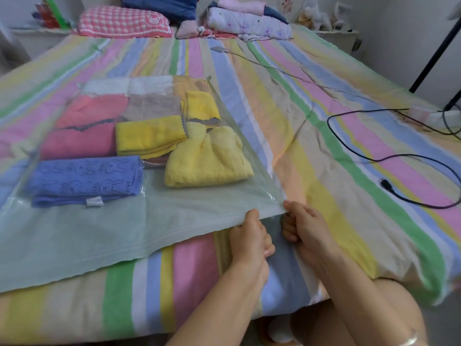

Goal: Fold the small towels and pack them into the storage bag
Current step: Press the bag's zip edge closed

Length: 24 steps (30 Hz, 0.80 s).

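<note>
Closest to the camera, two bare forearms reach forward over the edge of a bed [311, 136] covered in a pastel striped sheet. The left hand [249, 236] and the right hand [308, 227] sit just beside each other. Each has its fingers curled, pinching the near right corner of one translucent pale green storage bag [99, 236]. The corner is lifted slightly off the sheet.

The bag lies flat on the bed, stretching away to the left, with the folded towels showing through the plastic. Nearest is one blue towel [84, 181] printed with rabbits. Beside it to the right is a fluffy yellow towel [207, 161]. Behind these are a flat-folded yellow towel [149, 138], a third yellow towel [202, 106], a deep pink towel [77, 143], a coral towel [92, 108] and a beige towel [152, 106]. Paler towels at the far end are too blurred to count.

To the right, well apart from the bag, one black cable [399, 158] loops across the sheet. A thin pale cable [274, 68] runs farther back. At the head of the bed are one pink checked pillow [124, 22] and a heap of folded bedding [249, 23].
</note>
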Each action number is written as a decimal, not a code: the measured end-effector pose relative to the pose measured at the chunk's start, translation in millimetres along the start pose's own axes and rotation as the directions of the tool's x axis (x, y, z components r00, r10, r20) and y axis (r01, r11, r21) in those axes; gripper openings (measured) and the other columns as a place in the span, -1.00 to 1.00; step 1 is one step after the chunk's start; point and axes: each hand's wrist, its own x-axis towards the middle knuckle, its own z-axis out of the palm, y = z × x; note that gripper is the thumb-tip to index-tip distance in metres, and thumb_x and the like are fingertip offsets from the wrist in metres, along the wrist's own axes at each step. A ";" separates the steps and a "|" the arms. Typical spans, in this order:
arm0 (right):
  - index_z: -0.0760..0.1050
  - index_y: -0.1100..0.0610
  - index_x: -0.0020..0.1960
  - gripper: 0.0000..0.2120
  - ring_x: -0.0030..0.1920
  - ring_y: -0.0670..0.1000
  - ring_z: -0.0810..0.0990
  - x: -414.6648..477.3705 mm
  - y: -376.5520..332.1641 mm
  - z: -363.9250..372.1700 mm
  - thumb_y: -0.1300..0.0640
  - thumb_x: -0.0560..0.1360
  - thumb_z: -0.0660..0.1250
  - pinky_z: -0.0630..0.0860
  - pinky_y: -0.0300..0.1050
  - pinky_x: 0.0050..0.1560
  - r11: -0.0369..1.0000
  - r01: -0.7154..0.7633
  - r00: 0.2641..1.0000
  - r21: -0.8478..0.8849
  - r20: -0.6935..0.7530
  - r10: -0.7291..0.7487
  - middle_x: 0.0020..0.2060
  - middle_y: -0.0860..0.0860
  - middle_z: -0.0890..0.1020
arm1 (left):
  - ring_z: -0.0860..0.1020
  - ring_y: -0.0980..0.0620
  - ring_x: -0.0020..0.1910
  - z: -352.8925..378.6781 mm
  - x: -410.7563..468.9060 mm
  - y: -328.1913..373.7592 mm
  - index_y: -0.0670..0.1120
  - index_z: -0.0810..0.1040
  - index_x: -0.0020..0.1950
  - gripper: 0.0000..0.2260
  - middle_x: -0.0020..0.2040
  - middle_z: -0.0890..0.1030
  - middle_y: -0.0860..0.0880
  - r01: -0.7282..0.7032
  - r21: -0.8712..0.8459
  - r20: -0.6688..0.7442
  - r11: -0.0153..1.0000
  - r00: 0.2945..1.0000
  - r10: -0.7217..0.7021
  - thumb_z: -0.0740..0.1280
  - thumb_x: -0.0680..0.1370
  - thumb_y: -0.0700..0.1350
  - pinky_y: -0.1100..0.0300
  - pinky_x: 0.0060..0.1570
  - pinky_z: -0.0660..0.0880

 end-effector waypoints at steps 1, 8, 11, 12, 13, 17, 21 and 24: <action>0.12 0.05 -0.39 -0.57 -0.58 -0.11 0.06 0.0 0.1 0.6 0.27 0.60 0.15 0.01 -0.21 -0.54 1.000 0.001 1.000 0.006 -0.009 -0.001 -0.58 -0.09 0.12 | 0.03 0.13 -0.64 -2.3 -0.2 1.6 -0.01 0.12 -0.42 -0.61 -0.56 0.07 0.07 -0.005 0.006 0.001 1.000 1.000 0.005 0.19 0.55 -0.19 0.35 -0.62 -0.01; 0.16 0.06 -0.42 -0.51 -0.57 -0.04 0.09 -15.7 -4.3 17.7 -0.16 0.59 0.15 0.09 -0.24 -0.59 0.988 -0.126 0.990 -0.093 -0.075 0.119 -0.56 -0.02 0.14 | 0.04 0.12 -0.64 -10.0 1.6 -1.5 0.00 0.14 -0.42 -0.60 -0.56 0.09 0.07 -0.026 0.035 0.052 0.999 0.998 0.024 0.20 0.58 -0.09 0.32 -0.59 -0.01; 0.31 0.10 -0.51 -0.41 -0.59 0.01 0.30 -24.2 -3.5 36.0 -0.29 0.51 0.20 0.26 -0.26 -0.58 0.937 -0.160 0.987 -0.311 -0.025 0.160 -0.60 0.04 0.32 | 0.09 0.11 -0.69 -13.7 5.5 -0.4 0.02 0.18 -0.53 -0.53 -0.60 0.13 0.06 0.013 0.053 0.097 0.998 0.995 -0.018 0.19 0.58 -0.02 0.38 -0.61 0.04; 0.43 0.13 -0.48 -0.44 -0.56 0.05 0.42 -25.8 -2.7 41.3 -0.24 0.53 0.23 0.38 -0.22 -0.56 0.929 -0.147 0.989 -0.339 -0.021 0.149 -0.59 0.06 0.44 | 0.11 0.11 -0.69 -14.5 7.6 0.0 0.02 0.19 -0.56 -0.51 -0.61 0.15 0.06 0.022 0.070 0.108 0.997 0.994 -0.029 0.18 0.57 -0.01 0.38 -0.61 0.05; 0.50 0.15 -0.42 -0.49 -0.52 0.08 0.50 -26.5 -1.4 44.9 -0.17 0.55 0.25 0.46 -0.18 -0.53 0.927 -0.135 0.990 -0.350 -0.023 0.136 -0.56 0.07 0.52 | 0.11 0.10 -0.67 -15.1 9.3 0.6 0.03 0.19 -0.57 -0.52 -0.61 0.15 0.06 0.026 0.090 0.113 0.996 0.993 -0.036 0.17 0.56 0.00 0.35 -0.59 0.04; 0.52 0.19 -0.27 -0.67 -0.53 0.07 0.52 -23.7 2.9 44.1 0.03 0.58 0.24 0.47 -0.16 -0.50 0.927 -0.119 0.993 -0.355 -0.022 0.119 -0.52 0.05 0.56 | 0.15 0.09 -0.64 -15.5 12.1 0.1 0.00 0.27 -0.56 -0.56 -0.60 0.21 0.04 0.004 0.151 0.063 0.988 0.998 -0.014 0.21 0.53 -0.03 0.33 -0.58 0.07; 0.56 0.22 -0.12 -0.75 -0.42 0.01 0.60 -19.6 7.1 41.0 0.04 0.57 0.27 0.48 -0.18 -0.47 0.920 -0.086 0.996 -0.383 -0.009 0.090 -0.39 0.10 0.61 | 0.44 0.06 -0.56 -14.3 13.3 -4.5 -0.13 0.57 -0.34 -0.62 -0.44 0.53 -0.06 -0.031 0.227 -0.012 0.973 0.999 0.034 0.27 0.56 0.09 0.34 -0.60 0.28; 0.57 0.26 -0.08 -0.76 -0.31 0.10 0.65 -22.1 8.1 43.0 0.08 0.57 0.27 0.55 -0.09 -0.41 0.935 -0.072 0.997 -0.348 -0.029 0.066 -0.29 0.22 0.64 | 0.45 0.10 -0.60 -12.4 11.3 -3.5 -0.14 0.59 -0.31 -0.67 -0.44 0.55 -0.04 -0.024 0.178 -0.033 0.984 0.999 0.030 0.26 0.57 0.00 0.37 -0.62 0.27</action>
